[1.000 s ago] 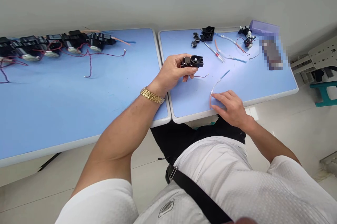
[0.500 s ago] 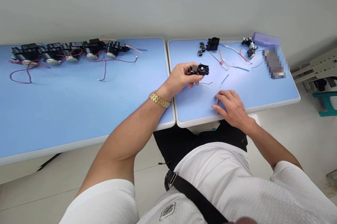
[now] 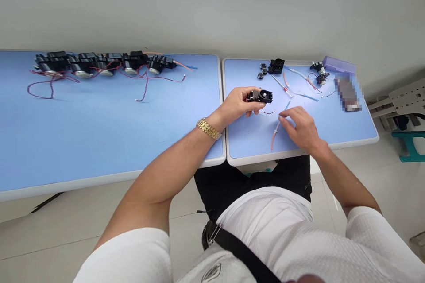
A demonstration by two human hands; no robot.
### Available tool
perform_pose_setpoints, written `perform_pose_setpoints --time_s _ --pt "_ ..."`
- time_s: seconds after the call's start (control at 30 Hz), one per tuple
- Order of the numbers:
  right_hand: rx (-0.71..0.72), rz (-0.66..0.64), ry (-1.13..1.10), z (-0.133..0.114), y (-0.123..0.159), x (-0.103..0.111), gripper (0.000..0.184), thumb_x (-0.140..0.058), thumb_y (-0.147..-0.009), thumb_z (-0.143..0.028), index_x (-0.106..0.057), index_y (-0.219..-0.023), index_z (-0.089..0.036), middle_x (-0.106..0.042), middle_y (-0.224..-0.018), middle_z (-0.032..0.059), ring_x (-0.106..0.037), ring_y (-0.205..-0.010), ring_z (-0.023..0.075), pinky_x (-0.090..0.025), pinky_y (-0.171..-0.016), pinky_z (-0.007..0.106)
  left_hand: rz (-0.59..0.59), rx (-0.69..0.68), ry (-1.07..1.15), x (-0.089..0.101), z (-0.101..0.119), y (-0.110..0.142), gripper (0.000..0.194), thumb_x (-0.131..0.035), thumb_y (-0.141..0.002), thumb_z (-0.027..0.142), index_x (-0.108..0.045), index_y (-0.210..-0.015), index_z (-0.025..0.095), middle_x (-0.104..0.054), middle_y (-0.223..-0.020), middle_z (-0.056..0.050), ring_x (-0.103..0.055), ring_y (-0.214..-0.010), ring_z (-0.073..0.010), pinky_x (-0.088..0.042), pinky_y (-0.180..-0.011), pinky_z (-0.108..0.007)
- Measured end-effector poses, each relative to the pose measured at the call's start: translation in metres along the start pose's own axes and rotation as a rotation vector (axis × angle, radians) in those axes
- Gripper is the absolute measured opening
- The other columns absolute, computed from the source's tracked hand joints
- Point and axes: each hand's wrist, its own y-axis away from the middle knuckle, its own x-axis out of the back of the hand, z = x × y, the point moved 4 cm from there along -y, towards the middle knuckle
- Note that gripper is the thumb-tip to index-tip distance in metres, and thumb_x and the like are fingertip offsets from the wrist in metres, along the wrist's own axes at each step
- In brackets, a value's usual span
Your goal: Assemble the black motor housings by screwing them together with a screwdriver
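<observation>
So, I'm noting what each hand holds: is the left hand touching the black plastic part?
Touching. The head view shows the left hand closed around one end of the black plastic part, with no gap between them.

Left hand (image 3: 237,106) in a curled grip, right hand (image 3: 301,129) palm-down

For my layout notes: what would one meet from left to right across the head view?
Row of black plastic units, gold metal bracelet, handheld black plastic housing, nearest pink-white-blue tube, long purple box, teal plastic stool.
</observation>
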Motion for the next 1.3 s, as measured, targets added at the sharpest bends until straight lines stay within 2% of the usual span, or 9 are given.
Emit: perform_pose_setpoints --time_s 0.17,0.3,0.37,0.57,0.77,0.93,1.1,1.2,1.3 --pt "-0.013 0.016 0.04 0.021 -0.076 0.003 0.027 -0.055 -0.111 -0.029 -0.08 -0.118 -0.025 -0.083 -0.113 0.0103 -0.072 -0.111 0.0322 -0.055 -0.101 0.05 -0.018 -0.005 -0.026 0.0 0.003 0.001 0.034 -0.088 -0.072 0.032 -0.077 -0.1 0.015 -0.068 -0.067 0.001 -0.06 -0.057 -0.0101 -0.044 -0.049 -0.02" --pt "-0.077 -0.3 0.219 0.026 -0.138 -0.026 0.045 -0.056 -0.106 -0.023 -0.073 -0.148 -0.025 -0.083 -0.125 0.009 -0.074 -0.111 0.0304 -0.053 -0.097 0.044 -0.057 0.003 -0.094 -0.002 0.006 0.003 0.035 -0.084 -0.073 0.032 -0.079 -0.103 0.015 -0.067 -0.064 0.002 -0.058 -0.057 -0.0105 -0.044 -0.05 -0.021" --pt "-0.106 -0.362 0.266 0.026 -0.157 -0.037 0.051 -0.061 -0.102 -0.022 -0.071 -0.152 -0.023 -0.084 -0.118 0.0112 -0.074 -0.11 0.0337 -0.051 -0.092 0.043 -0.074 -0.002 -0.122 -0.004 0.008 0.004 0.033 -0.081 -0.074 0.029 -0.081 -0.104 0.015 -0.066 -0.064 0.002 -0.057 -0.057 -0.0101 -0.043 -0.052 -0.021" --pt "-0.176 -0.409 0.378 0.027 -0.174 -0.053 0.044 -0.057 -0.101 -0.019 -0.076 -0.141 -0.014 -0.084 -0.116 0.0214 -0.074 -0.11 0.0404 -0.051 -0.089 0.046 -0.081 -0.013 -0.098 -0.005 0.01 0.004 0.036 -0.079 -0.073 0.024 -0.082 -0.107 0.013 -0.067 -0.066 0.002 -0.059 -0.061 -0.0102 -0.045 -0.056 -0.021" --pt "-0.194 -0.401 0.407 0.027 -0.18 -0.055 0.042 -0.058 -0.101 -0.02 -0.075 -0.138 -0.011 -0.082 -0.123 0.0241 -0.074 -0.114 0.0416 -0.053 -0.091 0.048 -0.098 -0.011 -0.107 -0.006 0.007 0.003 0.038 -0.081 -0.073 0.023 -0.083 -0.11 0.014 -0.069 -0.069 0.001 -0.062 -0.064 -0.0106 -0.048 -0.057 -0.02" --pt "-0.197 -0.273 0.387 0.027 -0.153 -0.024 0.041 -0.05 -0.107 -0.027 -0.074 -0.14 -0.019 -0.084 -0.114 0.0151 -0.073 -0.105 0.0358 -0.051 -0.09 0.046 -0.086 -0.026 -0.146 -0.005 0.007 0.003 0.032 -0.08 -0.075 0.024 -0.082 -0.105 0.015 -0.067 -0.065 0.003 -0.06 -0.06 -0.0102 -0.048 -0.055 -0.02" --pt "-0.12 -0.211 0.389 0.023 -0.057 0.021 0.037 -0.048 -0.111 -0.032 -0.074 -0.136 -0.021 -0.084 -0.104 0.0101 -0.071 -0.09 0.0291 -0.044 -0.077 0.04 -0.12 0.015 -0.205 -0.008 0.006 0.004 0.033 -0.081 -0.074 0.028 -0.082 -0.104 0.015 -0.067 -0.062 0.003 -0.059 -0.057 -0.0102 -0.044 -0.052 -0.019" --pt "-0.077 -0.237 0.386 0.017 0.0 0.025 0.034 -0.047 -0.113 -0.031 -0.077 -0.126 -0.024 -0.082 -0.095 0.0086 -0.07 -0.086 0.0268 -0.042 -0.071 0.04 -0.122 0.027 -0.226 -0.011 0.003 0.005 0.035 -0.082 -0.073 0.03 -0.082 -0.104 0.015 -0.069 -0.064 0.002 -0.061 -0.059 -0.0113 -0.044 -0.052 -0.019" --pt "-0.073 -0.236 0.376 0.012 0.029 0.015 0.038 -0.044 -0.116 -0.031 -0.081 -0.119 -0.025 -0.078 -0.087 0.0095 -0.065 -0.082 0.0275 -0.045 -0.073 0.042 -0.115 0.043 -0.249 -0.012 -0.001 0.005 0.037 -0.083 -0.073 0.032 -0.083 -0.106 0.016 -0.07 -0.067 0.001 -0.064 -0.063 -0.0129 -0.046 -0.054 -0.02"
